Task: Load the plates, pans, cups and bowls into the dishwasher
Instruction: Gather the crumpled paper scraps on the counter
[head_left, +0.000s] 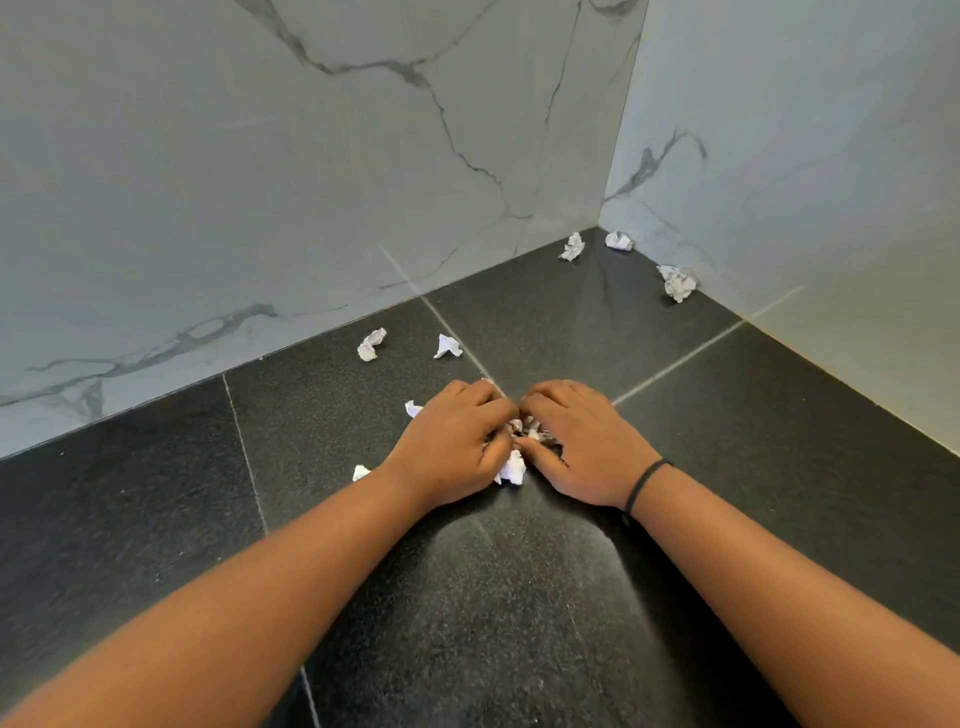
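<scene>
No plate, pan, cup, bowl or dishwasher is in view. Both my hands are low on a dark speckled tiled floor (519, 597). My left hand (452, 441) and my right hand (582, 441) meet knuckle to knuckle, fingers curled around a small heap of crumpled paper scraps (514, 465) gathered between them. White bits of paper poke out below and to the left of my left hand. A black band circles my right wrist.
Several more crumpled paper balls lie scattered: two (371, 344) (448, 346) beyond my hands near the wall, three (571, 246) (619, 241) (678, 282) in the far corner. Grey marble-veined walls (260, 182) enclose the floor at the back and right.
</scene>
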